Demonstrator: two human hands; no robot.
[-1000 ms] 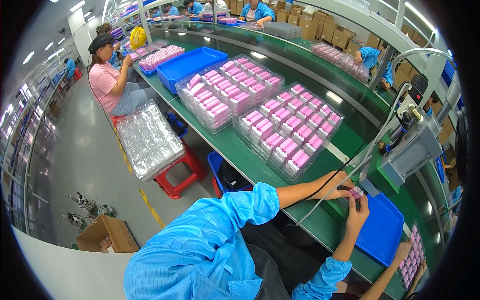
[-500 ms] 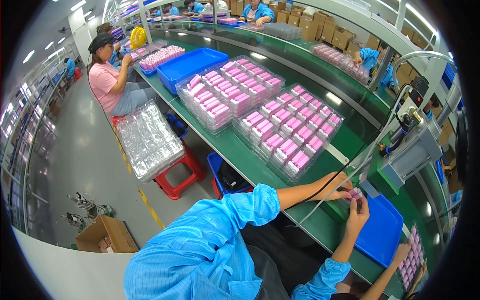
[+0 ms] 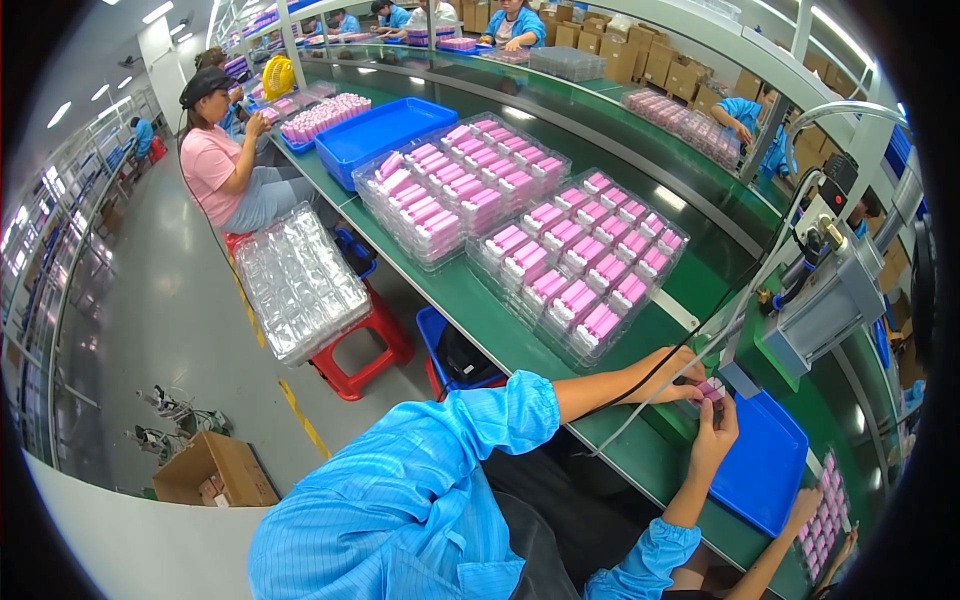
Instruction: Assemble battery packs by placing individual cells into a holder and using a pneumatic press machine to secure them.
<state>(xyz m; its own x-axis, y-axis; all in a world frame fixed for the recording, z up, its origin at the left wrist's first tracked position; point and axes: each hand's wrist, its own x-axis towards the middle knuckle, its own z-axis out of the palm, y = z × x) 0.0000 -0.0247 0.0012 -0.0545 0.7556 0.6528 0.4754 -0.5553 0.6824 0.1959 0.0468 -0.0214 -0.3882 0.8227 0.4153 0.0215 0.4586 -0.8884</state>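
Observation:
Both of my hands meet beneath a bench press on the right. Between my fingertips is a small pink-and-white battery pack (image 3: 711, 389). My left hand (image 3: 682, 372) reaches in from the left and pinches one side of it. From below, my right hand (image 3: 713, 428) has its thumb and fingers closed on the other side. The press (image 3: 825, 315), a grey cylinder on a green block, stands just beyond my hands. Close by my right hand a blue tray (image 3: 765, 470) lies on the bench. My fingers partly cover the pack.
Clear plastic trays (image 3: 585, 265) of similar pink packs stand on the green bench, beside another stack (image 3: 455, 185). Behind them is a blue bin (image 3: 385, 135). Cables (image 3: 650, 375) hang across my left forearm. A co-worker's hand (image 3: 803, 508) is at a tray on the lower right.
My hands and the pack stay almost where they were. Across the line, a co-worker's arm has shifted slightly over the trays.

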